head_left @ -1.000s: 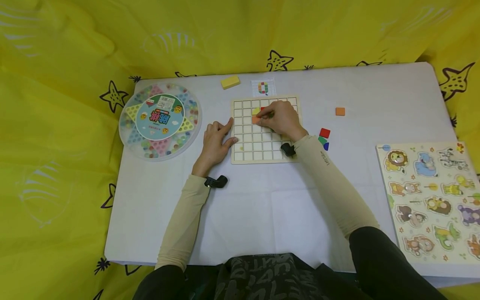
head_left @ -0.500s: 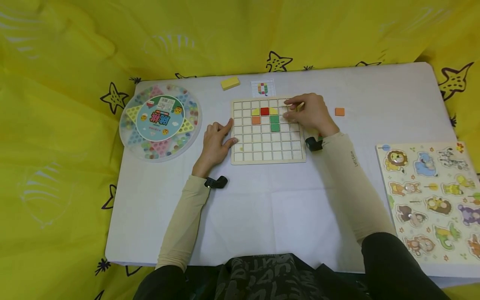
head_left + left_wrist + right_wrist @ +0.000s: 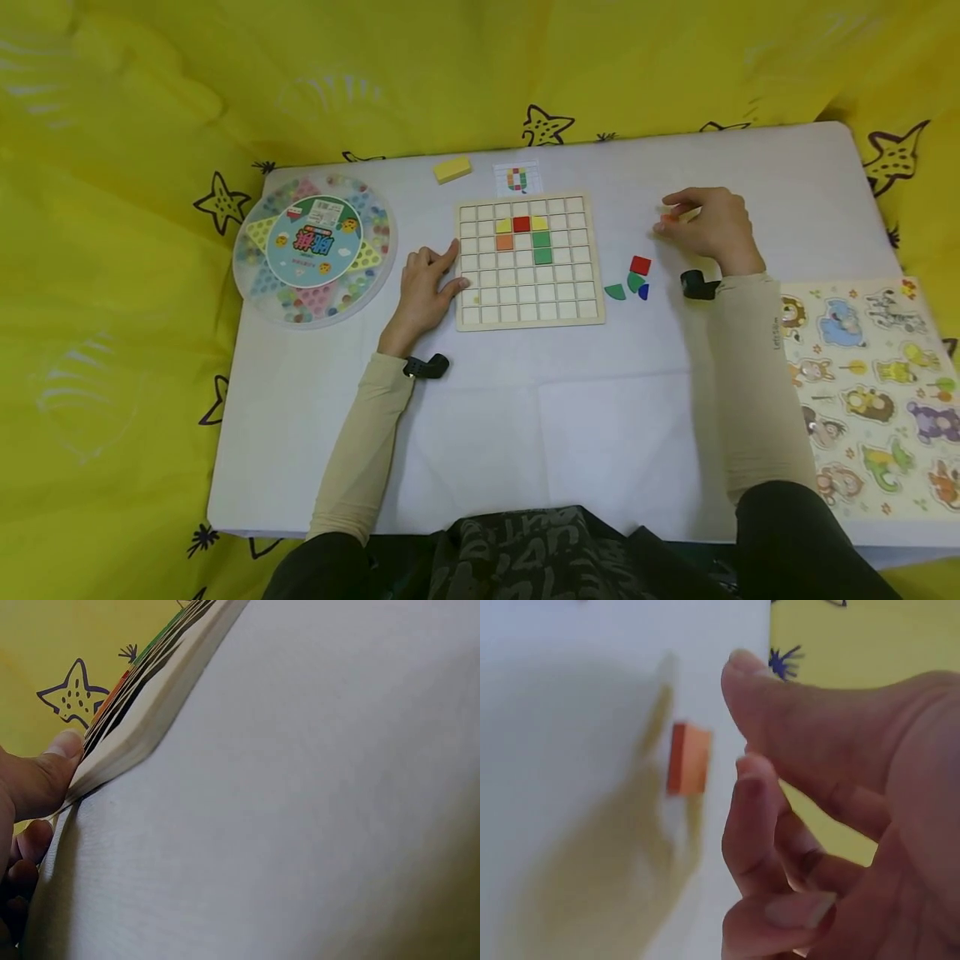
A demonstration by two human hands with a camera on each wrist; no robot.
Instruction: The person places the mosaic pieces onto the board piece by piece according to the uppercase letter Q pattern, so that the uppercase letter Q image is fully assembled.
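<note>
Where a round, clear plastic game box [image 3: 315,293] is set at the far left of the white-covered worktop [image 3: 480,450], the left hand [image 3: 422,290] is placed to its right, thumb and forefinger spread against the left edge of a pale wooden grid board [image 3: 527,325]. Beyond the board are set a yellow block [image 3: 452,172] and a white printed card [image 3: 517,179]. On the grid, yellow, red, orange and green tiles [image 3: 542,247] are laid. Just beside it, loose green, red and blue pieces [image 3: 640,265] are scattered. Farther right, a loose orange square tile [image 3: 688,759] is reached for by the right hand [image 3: 716,225], whose fingers are parted; it seems ungripped, though contact is left unsure by the blurred wrist view. Rightmost, a cream animal puzzle [image 3: 870,433] is partly covered by the right sleeve [image 3: 761,383]. Fetching this tile is judged the step in hand; next, a light pinch is called for, then a carry to a bare cell, checked against the card.
</note>
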